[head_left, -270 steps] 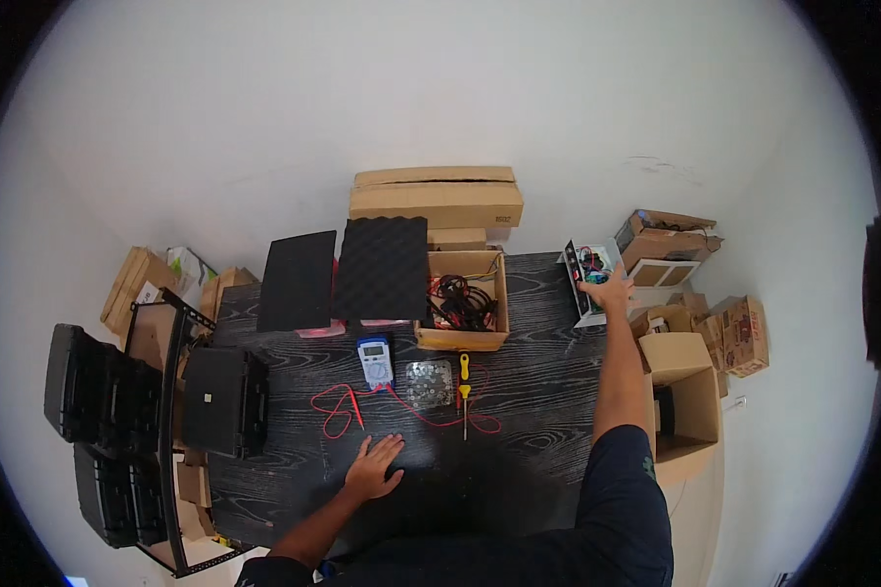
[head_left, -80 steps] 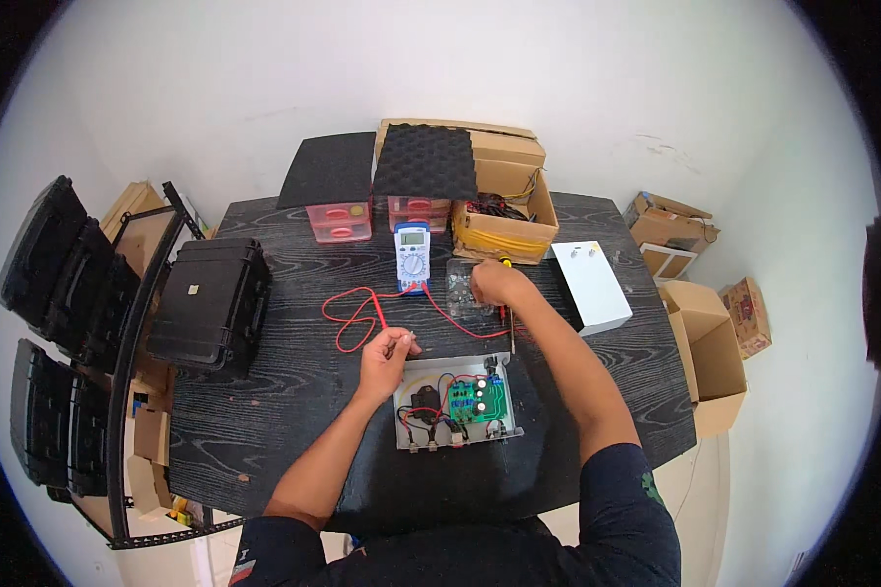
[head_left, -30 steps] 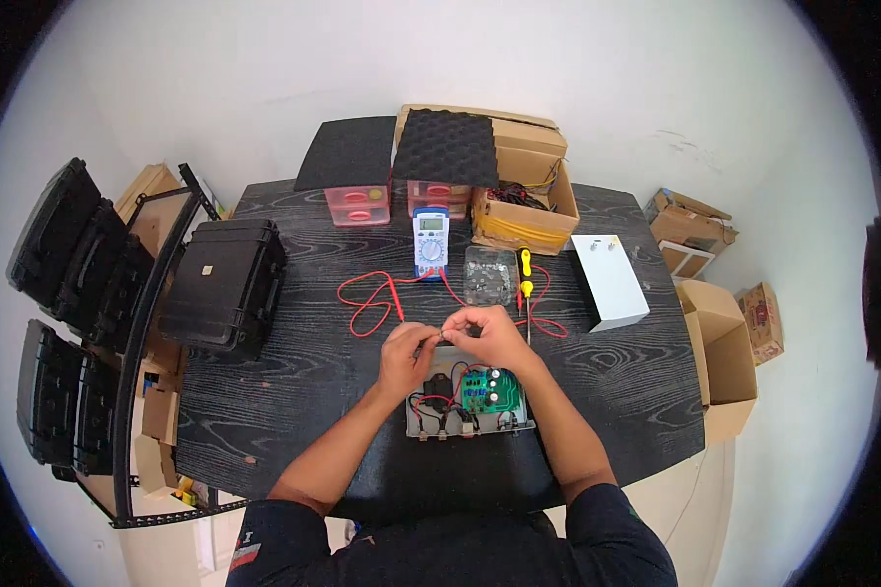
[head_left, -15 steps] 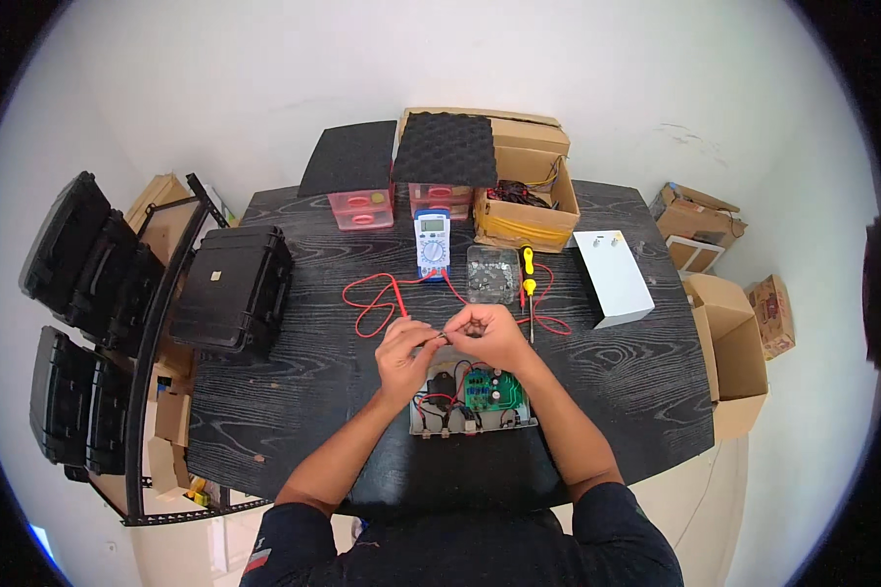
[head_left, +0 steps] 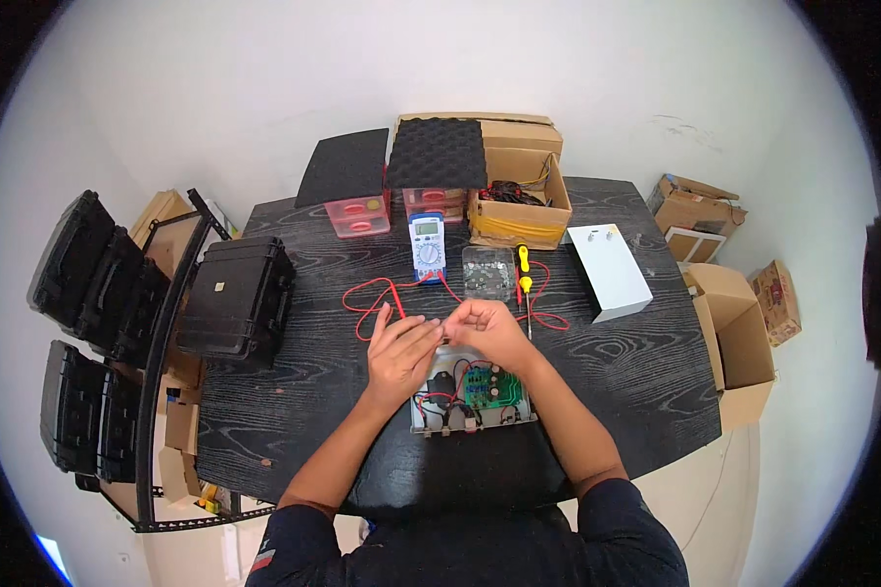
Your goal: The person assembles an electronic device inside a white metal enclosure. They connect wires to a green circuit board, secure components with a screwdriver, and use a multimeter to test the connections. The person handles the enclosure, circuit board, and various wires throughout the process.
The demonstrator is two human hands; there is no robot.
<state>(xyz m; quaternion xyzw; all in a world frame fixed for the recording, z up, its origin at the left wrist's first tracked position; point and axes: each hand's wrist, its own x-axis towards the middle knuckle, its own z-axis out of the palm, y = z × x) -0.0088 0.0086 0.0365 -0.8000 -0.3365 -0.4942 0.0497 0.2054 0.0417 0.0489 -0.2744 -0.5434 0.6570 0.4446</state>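
My left hand [head_left: 401, 354] and my right hand [head_left: 486, 330] meet just above an open metal tray with a green circuit board [head_left: 480, 389] and red wires, near the table's front edge. The right hand's fingers are curled and pinch a small dark thing where the two hands touch. The left hand's fingers lie stretched toward it; I cannot see whether they grip it. A red test lead [head_left: 377, 296] loops from a blue-and-white multimeter [head_left: 427, 245] down to the left hand.
A clear plastic box [head_left: 487, 272], yellow-handled screwdrivers [head_left: 523, 269] and a white box [head_left: 609, 271] lie right of the multimeter. A black case [head_left: 237, 298] sits at left. Red drawer boxes [head_left: 359, 213], foam pads [head_left: 439, 154] and a cardboard box [head_left: 517, 201] line the back edge.
The right hand earlier reached to the table's far right; the board tray then appeared in front of me. Both hands came together above it and have barely moved in the last second.
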